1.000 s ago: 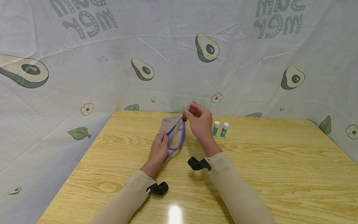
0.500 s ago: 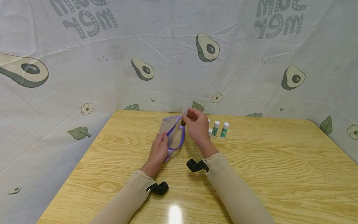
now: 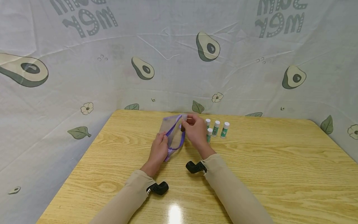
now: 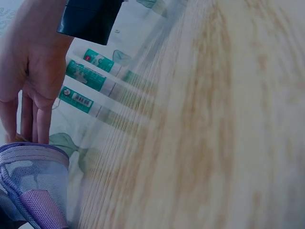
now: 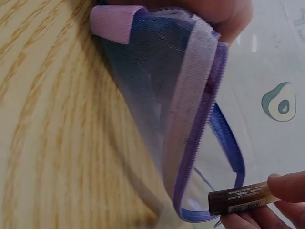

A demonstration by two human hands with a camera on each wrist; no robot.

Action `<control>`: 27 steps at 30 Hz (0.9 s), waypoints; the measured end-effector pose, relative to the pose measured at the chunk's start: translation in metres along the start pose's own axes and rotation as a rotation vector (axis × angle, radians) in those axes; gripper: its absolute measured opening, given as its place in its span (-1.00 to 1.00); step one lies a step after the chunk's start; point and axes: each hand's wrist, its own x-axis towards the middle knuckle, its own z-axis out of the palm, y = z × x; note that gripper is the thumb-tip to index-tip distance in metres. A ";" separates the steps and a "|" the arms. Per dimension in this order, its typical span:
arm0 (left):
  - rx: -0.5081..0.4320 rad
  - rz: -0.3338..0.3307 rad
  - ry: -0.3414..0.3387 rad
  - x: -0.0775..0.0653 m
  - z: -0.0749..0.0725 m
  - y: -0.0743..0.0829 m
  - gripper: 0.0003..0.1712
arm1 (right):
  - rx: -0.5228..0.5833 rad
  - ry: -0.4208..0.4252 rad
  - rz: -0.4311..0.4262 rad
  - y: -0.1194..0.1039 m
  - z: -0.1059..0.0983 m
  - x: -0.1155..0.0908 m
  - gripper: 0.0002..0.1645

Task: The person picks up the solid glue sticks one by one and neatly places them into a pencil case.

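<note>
Our left hand (image 3: 158, 151) grips the mesh pouch (image 5: 150, 90); our right hand (image 3: 197, 131) pinches 1 brown tube (image 5: 238, 199). We judge this as inserting; next, careful lowering is needed.

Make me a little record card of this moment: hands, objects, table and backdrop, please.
Left hand: grips the purple-trimmed mesh pouch
Pouch mouth: open
Right hand: pinches a brown tube at the pouch mouth
Standing tubes: four green-and-white tubes, upright, near the right hand
Surface: wooden table
Backdrop: avocado-print cloth
</note>
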 end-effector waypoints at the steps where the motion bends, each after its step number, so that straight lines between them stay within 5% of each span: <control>1: -0.003 -0.002 -0.003 0.000 0.000 0.000 -0.42 | -0.014 0.001 0.005 0.001 0.000 0.000 -0.61; 15: 0.005 0.000 0.003 0.000 0.000 0.000 -0.42 | -0.147 -0.059 0.080 0.014 0.005 0.001 -0.58; 27: 0.013 -0.005 0.005 0.001 0.000 0.001 -0.42 | -0.120 -0.078 0.145 0.015 0.005 0.001 -0.56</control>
